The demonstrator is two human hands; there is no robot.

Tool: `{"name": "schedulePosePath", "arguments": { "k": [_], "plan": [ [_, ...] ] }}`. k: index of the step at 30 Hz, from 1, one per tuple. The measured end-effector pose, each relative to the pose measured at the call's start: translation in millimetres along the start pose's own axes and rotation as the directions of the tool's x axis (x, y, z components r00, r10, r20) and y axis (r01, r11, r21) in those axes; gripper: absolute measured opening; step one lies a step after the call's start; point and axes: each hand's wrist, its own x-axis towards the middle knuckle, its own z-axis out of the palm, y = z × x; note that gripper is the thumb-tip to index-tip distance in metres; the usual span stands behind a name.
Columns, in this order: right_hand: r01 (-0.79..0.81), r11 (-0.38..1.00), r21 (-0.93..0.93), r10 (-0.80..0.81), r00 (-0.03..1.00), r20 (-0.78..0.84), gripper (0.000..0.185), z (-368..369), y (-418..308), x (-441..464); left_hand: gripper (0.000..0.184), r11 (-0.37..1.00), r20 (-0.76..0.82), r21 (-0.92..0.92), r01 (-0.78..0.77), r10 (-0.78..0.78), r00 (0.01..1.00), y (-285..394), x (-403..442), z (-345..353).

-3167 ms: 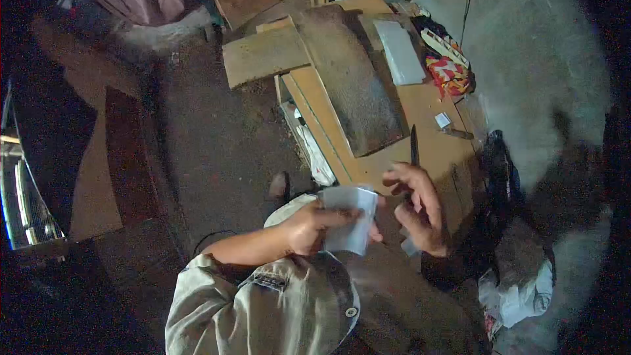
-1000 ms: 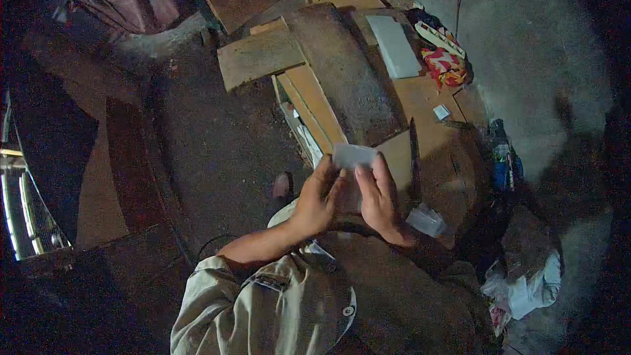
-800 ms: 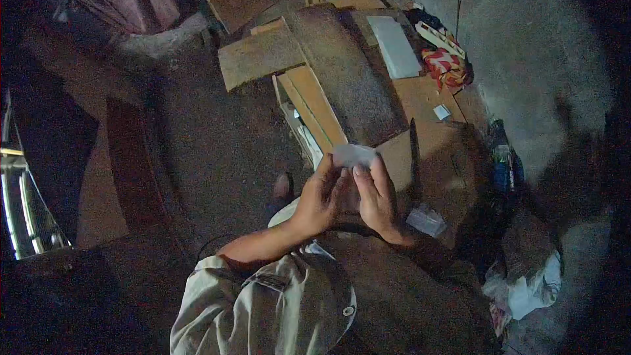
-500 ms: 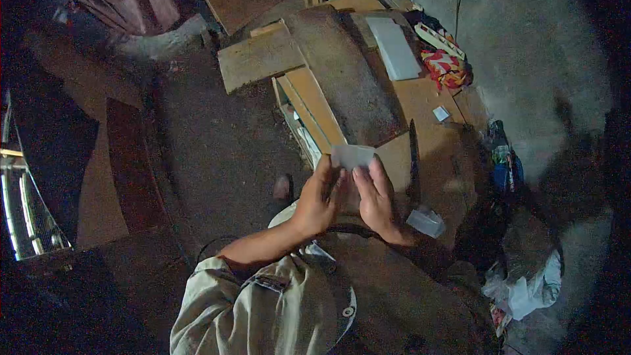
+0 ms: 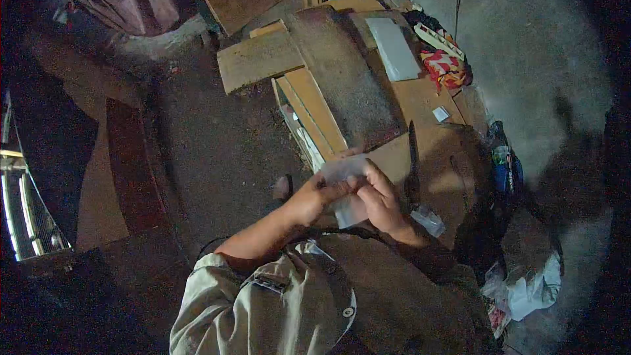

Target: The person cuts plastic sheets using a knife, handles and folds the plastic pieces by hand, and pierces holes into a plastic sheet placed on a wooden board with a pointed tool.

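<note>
A thin, milky translucent plastic sheet (image 5: pixel 350 212) is held in front of my body; whether it is a flat bag I cannot tell. My left hand (image 5: pixel 315 198) grips it from the left, thumb across its face and fingers partly behind it. On the other side my right hand (image 5: pixel 381 202) pinches it, the thumbs of both hands meeting near its middle. The plastic's upper part rises above the thumbs and its lower part hangs between the palms. A crumpled piece of clear plastic (image 5: pixel 428 221) lies on the worktop right of my right hand.
Ahead is a wooden worktop (image 5: pixel 388 158) with a dark worn board (image 5: pixel 348 79), a white slab (image 5: pixel 394 49), a small white square (image 5: pixel 441 114), a red-yellow cloth (image 5: pixel 447 69) and a power strip (image 5: pixel 439 41). A long dark blade-like strip (image 5: pixel 413 158) lies near my right hand. White plastic bags (image 5: pixel 536 289) sit lower right.
My hands have come closer together, with the thumbs now crossing over the plastic. More of the sheet shows below them, and it has tilted. The surroundings look unchanged.
</note>
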Motion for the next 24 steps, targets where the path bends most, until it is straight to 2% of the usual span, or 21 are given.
{"name": "schedulePosePath", "arguments": {
  "k": [1, 2, 4, 5, 6, 8, 9, 10, 11, 12, 14, 16, 19, 22, 24],
  "plan": [
    [-0.099, 0.995, -0.015, 0.099, 0.995, 0.022, 0.046, -1.5, 7.8, -3.7, 0.048, 0.996, 0.013, -0.059, 0.065, -0.065, 0.998, -2.0, -1.8, 2.2],
    [-0.099, 0.995, -0.015, 0.099, 0.995, 0.021, 0.046, -0.7, 15.0, -6.4, 0.047, 0.985, 0.031, -0.116, 0.131, -0.128, 0.991, -3.1, -2.5, 4.1],
    [-0.062, 0.995, -0.08, 0.056, 0.995, -0.077, 0.05, 3.4, 18.3, -7.8, 0.044, 0.988, 0.014, -0.092, 0.121, -0.12, 0.993, -5.1, -1.4, 5.6],
    [-0.124, 0.985, 0.12, 0.136, 0.986, -0.093, 0.05, 8.1, 15.8, -9.2, 0.044, 0.971, -0.011, -0.171, 0.165, -0.169, 0.986, -19.2, -0.2, -2.7],
    [-0.126, 0.985, 0.12, 0.138, 0.986, -0.093, 0.05, 7.9, 12.5, -9.9, 0.044, 0.946, -0.032, -0.252, 0.205, -0.219, 0.975, -19.8, 0.6, -2.7],
    [-0.086, 0.994, -0.063, 0.081, 0.994, -0.077, 0.047, 6.0, 7.3, -10.2, 0.043, 0.962, -0.02, -0.213, 0.173, -0.181, 0.983, -15.5, -1.1, -1.1],
    [-0.086, 0.994, -0.064, 0.081, 0.994, -0.075, 0.047, 6.2, 1.7, -11.6, 0.043, 0.975, -0.008, -0.172, 0.14, -0.143, 0.99, -9.0, -1.2, 1.9],
    [-0.188, 0.978, -0.091, 0.182, 0.981, -0.075, 0.044, 7.6, -5.0, -14.6, 0.043, 0.975, -0.01, -0.173, 0.138, -0.141, 0.99, -4.9, -1.0, 3.3],
    [-0.288, 0.95, -0.118, 0.281, 0.957, -0.077, 0.04, 8.8, -8.0, -17.4, 0.041, 0.961, 0.007, -0.248, 0.122, -0.124, 0.992, -1.4, -0.9, 4.1],
    [-0.288, 0.95, -0.119, 0.281, 0.957, -0.074, 0.04, 9.5, -7.5, -19.8, 0.04, 0.941, 0.023, -0.322, 0.107, -0.105, 0.994, 0.3, -0.7, 4.0],
    [-0.397, 0.916, -0.06, 0.398, 0.917, 0.008, 0.033, 9.6, -5.4, -25.7, 0.038, 0.959, -0.007, -0.279, 0.042, -0.046, 0.999, -3.9, 1.4, -1.5],
    [-0.406, 0.904, -0.134, 0.409, 0.913, -0.004, 0.027, 8.6, -0.7, -33.4, 0.038, 0.865, 0.101, -0.484, 0.135, -0.098, 0.99, 3.1, -1.1, -3.1],
    [-0.354, 0.929, -0.105, 0.358, 0.933, 0.028, 0.02, 4.2, 1.7, -41.1, 0.039, 0.852, 0.072, -0.495, 0.171, -0.156, 0.985, 6.0, -5.7, -2.0],
    [-0.284, 0.933, -0.22, 0.316, 0.94, 0.131, 0.016, -11.0, 4.0, -46.6, 0.039, 0.839, 0.061, -0.516, 0.172, -0.165, 0.984, 12.8, -9.6, 1.1],
    [-0.357, 0.93, -0.086, 0.365, 0.926, 0.102, 0.013, -19.5, 4.3, -46.6, 0.04, 0.823, 0.039, -0.546, 0.158, -0.163, 0.986, 17.3, -13.0, 1.9]
  ]
}}
